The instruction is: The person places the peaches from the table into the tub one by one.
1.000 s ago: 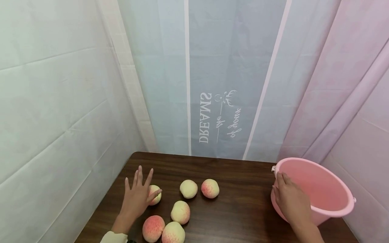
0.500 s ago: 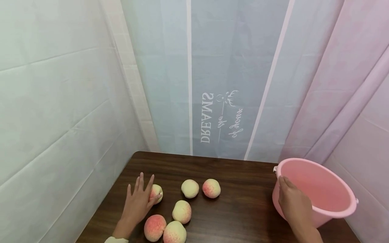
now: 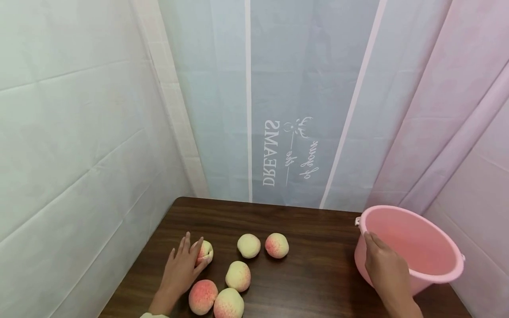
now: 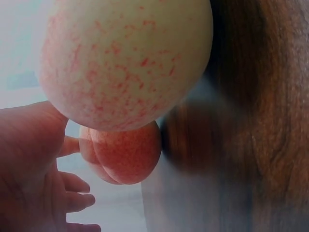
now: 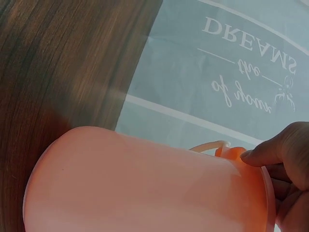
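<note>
My left hand [image 3: 180, 264] reaches over the leftmost peach [image 3: 206, 252], its fingers spread and fairly straight at the fruit's far side and the thumb at its near side. In the left wrist view this reddish peach [image 4: 126, 153] sits beyond a larger-looking pale, red-speckled peach [image 4: 128, 63], with one finger right at its skin. On the right, my right hand [image 3: 387, 267] grips the rim of a pink bucket [image 3: 421, 279]. The right wrist view has the thumb outside the bucket [image 5: 145, 183] near the handle mount, the fingers curled over the rim.
Several more peaches lie on the dark wooden table [image 3: 310, 282]: a pale one [image 3: 248, 246], a red-cheeked one [image 3: 277, 245], a yellowish one [image 3: 238, 276], a red one [image 3: 203, 297] and a speckled one [image 3: 229, 304]. A printed curtain [image 3: 294, 88] hangs behind the table.
My left hand has lowered toward the leftmost peach, its fingers coming closer together over it. The right hand keeps its hold on the bucket rim, and the other peaches stay put.
</note>
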A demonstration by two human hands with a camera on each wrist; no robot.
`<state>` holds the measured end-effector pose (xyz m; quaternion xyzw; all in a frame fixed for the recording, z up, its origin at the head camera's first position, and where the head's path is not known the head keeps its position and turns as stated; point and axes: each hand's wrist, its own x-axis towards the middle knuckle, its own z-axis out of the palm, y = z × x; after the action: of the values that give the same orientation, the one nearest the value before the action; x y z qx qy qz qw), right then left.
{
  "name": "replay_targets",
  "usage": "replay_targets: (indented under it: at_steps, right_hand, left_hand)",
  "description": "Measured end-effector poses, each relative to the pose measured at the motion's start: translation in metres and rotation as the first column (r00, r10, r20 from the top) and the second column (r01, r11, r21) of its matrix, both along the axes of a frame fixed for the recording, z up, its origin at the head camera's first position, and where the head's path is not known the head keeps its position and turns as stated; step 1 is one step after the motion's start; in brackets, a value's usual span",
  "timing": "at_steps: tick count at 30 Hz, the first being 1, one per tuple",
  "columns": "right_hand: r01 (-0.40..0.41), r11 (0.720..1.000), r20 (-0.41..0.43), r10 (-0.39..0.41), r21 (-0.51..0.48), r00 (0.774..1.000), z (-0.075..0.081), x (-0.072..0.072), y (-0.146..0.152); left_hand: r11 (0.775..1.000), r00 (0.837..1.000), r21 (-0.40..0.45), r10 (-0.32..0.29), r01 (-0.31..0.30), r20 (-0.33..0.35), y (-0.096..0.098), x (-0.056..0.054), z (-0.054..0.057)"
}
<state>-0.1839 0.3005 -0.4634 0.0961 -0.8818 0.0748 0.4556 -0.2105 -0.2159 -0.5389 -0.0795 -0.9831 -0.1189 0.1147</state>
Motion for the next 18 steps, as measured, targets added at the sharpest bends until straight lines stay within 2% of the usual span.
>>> replay_targets:
  at_steps: [7,18]
  right_hand:
    - [-0.03,0.999,-0.008,0.03,-0.012,1.0,0.0,0.005,-0.001]
    - [-0.09,0.996,0.003,0.09,-0.018,0.996,-0.002,0.016,-0.003]
  left_hand:
    - [1.0,0.999,-0.017,-0.017,0.018,0.034,0.002,0.004,0.003]
    - [0.999,0.999,0.019,-0.046,0.046,-0.02,0.0,0.003,0.001]
